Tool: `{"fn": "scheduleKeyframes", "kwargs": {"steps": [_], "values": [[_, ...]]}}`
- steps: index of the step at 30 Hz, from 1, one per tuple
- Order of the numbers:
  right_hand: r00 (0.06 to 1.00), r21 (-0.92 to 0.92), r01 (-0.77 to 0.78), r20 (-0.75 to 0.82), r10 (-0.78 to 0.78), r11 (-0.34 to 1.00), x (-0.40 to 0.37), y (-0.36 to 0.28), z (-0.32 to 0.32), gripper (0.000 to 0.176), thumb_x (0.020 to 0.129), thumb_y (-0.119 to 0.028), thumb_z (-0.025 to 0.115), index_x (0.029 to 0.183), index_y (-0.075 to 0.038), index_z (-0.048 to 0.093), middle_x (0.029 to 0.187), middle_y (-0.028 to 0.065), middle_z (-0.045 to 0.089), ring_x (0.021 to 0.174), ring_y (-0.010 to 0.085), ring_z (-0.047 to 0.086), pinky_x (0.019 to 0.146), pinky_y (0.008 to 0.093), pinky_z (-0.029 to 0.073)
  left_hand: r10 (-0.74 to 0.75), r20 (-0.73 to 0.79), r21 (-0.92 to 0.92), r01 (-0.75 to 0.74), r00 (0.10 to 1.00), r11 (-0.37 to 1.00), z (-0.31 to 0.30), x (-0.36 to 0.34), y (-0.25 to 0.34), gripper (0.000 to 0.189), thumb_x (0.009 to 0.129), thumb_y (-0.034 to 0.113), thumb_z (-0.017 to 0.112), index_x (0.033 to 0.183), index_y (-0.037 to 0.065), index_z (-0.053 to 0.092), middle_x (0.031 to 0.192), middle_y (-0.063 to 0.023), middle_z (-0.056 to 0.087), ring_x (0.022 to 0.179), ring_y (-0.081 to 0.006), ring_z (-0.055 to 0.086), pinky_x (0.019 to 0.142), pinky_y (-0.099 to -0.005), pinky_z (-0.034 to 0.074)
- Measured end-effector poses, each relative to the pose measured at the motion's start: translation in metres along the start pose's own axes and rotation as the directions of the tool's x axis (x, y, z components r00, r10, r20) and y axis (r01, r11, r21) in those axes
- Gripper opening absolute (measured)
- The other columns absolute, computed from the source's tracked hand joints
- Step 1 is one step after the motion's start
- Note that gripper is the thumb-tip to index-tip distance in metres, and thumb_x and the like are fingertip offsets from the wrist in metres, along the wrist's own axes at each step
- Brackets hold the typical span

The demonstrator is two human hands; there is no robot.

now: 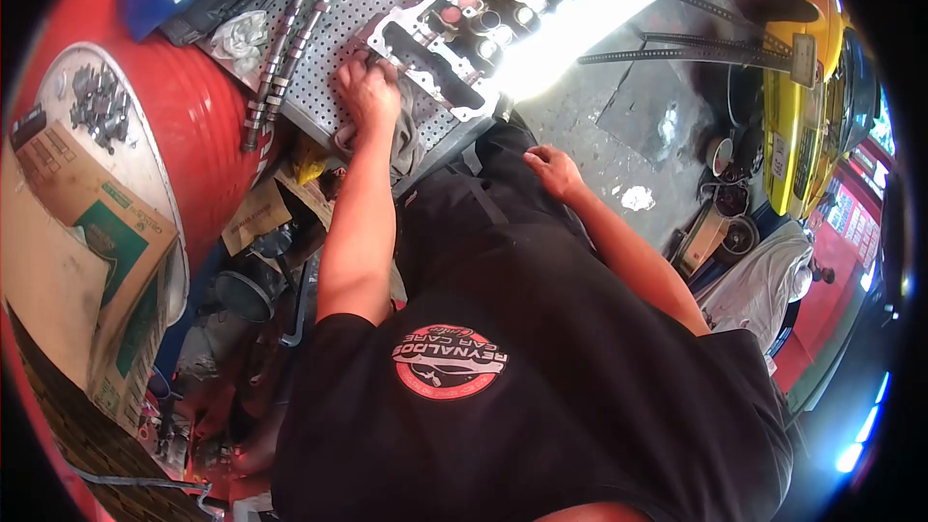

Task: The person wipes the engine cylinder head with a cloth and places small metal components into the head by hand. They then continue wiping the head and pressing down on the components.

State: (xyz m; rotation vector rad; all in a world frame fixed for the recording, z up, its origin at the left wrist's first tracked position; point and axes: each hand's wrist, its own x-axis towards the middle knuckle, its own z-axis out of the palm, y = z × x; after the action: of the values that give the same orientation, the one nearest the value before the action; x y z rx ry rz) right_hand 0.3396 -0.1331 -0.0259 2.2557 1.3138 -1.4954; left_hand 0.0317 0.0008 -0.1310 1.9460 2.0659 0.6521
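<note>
My left hand (369,95) is at the near left corner of a cylinder head (454,58), over a perforated metal work top. Its fingers are curled around a bunched grey rag (410,140), which spreads out beside the wrist and over the table edge. The fingertips are partly hidden. My right hand (553,172) lies on my dark trousers near the thigh, fingers loosely apart, holding nothing. Left of the cylinder head, two camshafts (293,39) lie side by side on the perforated top (338,29).
A red drum (208,106) stands at the left, with small metal parts (101,106) and a cardboard box (101,242) on its lid. Crumpled white paper (240,39) sits near the camshafts. Glare covers the cylinder head's right side. A yellow vehicle (793,135) stands at the right.
</note>
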Motion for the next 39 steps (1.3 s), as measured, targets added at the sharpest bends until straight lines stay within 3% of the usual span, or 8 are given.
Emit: {"fn": "scheduleKeyframes", "kwargs": {"steps": [8,12,19,23,25,27,33,39], "values": [[0.984,0.062,-0.18,0.02,0.179,0.982,-0.005,0.049,0.007,0.045,0.089,-0.041,0.06,0.113,-0.004,0.066,0.109,0.0172,0.069,0.105,0.0309,0.065,0.093,0.0377,0.049,-0.049,0.442,0.258,-0.074,0.896,0.963,-0.004,0.016,0.004,0.043,0.086,0.028,0.057,0.117,-0.002,0.06,0.124,-0.0186,0.051,0.119,-0.0338,0.044,0.101,-0.0448,0.036],[0.992,0.116,-0.124,0.016,0.123,0.985,0.009,0.046,0.011,0.045,0.089,-0.041,0.059,0.113,-0.003,0.066,0.109,0.0182,0.068,0.105,0.0312,0.065,0.092,0.0375,0.049,-0.267,0.359,0.058,0.264,0.894,0.963,-0.019,0.024,0.027,0.046,0.087,0.027,0.058,0.124,0.001,0.057,0.123,-0.0147,0.055,0.113,-0.0312,0.051,0.101,-0.041,0.037],[0.998,0.112,-0.062,0.021,0.06,0.992,0.012,0.009,-0.001,0.046,0.09,-0.041,0.058,0.114,-0.003,0.065,0.112,0.0177,0.067,0.109,0.0308,0.063,0.094,0.0378,0.048,0.102,0.647,0.302,-0.377,0.756,0.876,-0.006,0.0,0.009,0.041,0.084,0.025,0.055,0.122,0.009,0.061,0.117,-0.0094,0.059,0.113,-0.03,0.051,0.095,-0.0417,0.041],[1.0,0.091,-0.015,-0.023,0.017,0.996,0.007,-0.001,-0.011,0.046,0.09,-0.041,0.058,0.115,-0.003,0.065,0.111,0.0171,0.068,0.108,0.031,0.064,0.094,0.0375,0.048,0.172,0.36,-0.133,-0.132,0.917,0.982,-0.019,-0.015,0.004,0.034,0.075,0.012,0.06,0.105,-0.002,0.066,0.112,-0.0176,0.059,0.109,-0.0347,0.05,0.099,-0.0454,0.039],[0.999,0.084,-0.038,-0.033,0.041,0.996,-0.002,0.002,-0.014,0.045,0.09,-0.041,0.058,0.114,-0.003,0.065,0.109,0.0169,0.069,0.106,0.0311,0.064,0.092,0.0376,0.049,0.02,0.294,0.052,-0.037,0.956,0.998,-0.017,-0.004,0.005,0.031,0.074,0.011,0.063,0.1,-0.004,0.063,0.115,-0.0245,0.054,0.108,-0.0388,0.05,0.098,-0.0469,0.04],[0.998,0.047,-0.053,-0.024,0.054,0.997,-0.006,0.007,-0.018,0.044,0.09,-0.041,0.058,0.113,-0.004,0.066,0.108,0.0169,0.069,0.105,0.0311,0.065,0.091,0.038,0.049,0.202,0.162,0.057,-0.213,0.966,0.975,0.01,0.005,-0.014,0.026,0.078,0.016,0.063,0.095,-0.004,0.062,0.118,-0.0256,0.053,0.108,-0.0418,0.051,0.096,-0.048,0.042],[0.995,0.008,-0.098,-0.011,0.099,0.995,-0.012,0.025,-0.016,0.043,0.089,-0.04,0.058,0.112,-0.004,0.067,0.105,0.0179,0.069,0.103,0.0311,0.065,0.09,0.0385,0.049,-0.205,0.367,-0.02,0.228,0.907,0.973,0.018,0.016,-0.009,0.039,0.084,0.022,0.06,0.114,-0.002,0.054,0.119,-0.0257,0.054,0.109,-0.0446,0.054,0.094,-0.0479,0.044],[0.996,0.043,-0.087,-0.024,0.088,0.995,-0.013,0.029,-0.008,0.043,0.09,-0.039,0.058,0.113,-0.004,0.066,0.108,0.0182,0.069,0.105,0.0311,0.065,0.092,0.0375,0.049,-0.002,0.686,0.008,-0.004,0.728,1.0,-0.03,-0.018,0.035,0.026,0.081,0.016,0.06,0.101,0.0,0.065,0.107,-0.0265,0.063,0.103,-0.0396,0.061,0.09,-0.0467,0.049]]}}
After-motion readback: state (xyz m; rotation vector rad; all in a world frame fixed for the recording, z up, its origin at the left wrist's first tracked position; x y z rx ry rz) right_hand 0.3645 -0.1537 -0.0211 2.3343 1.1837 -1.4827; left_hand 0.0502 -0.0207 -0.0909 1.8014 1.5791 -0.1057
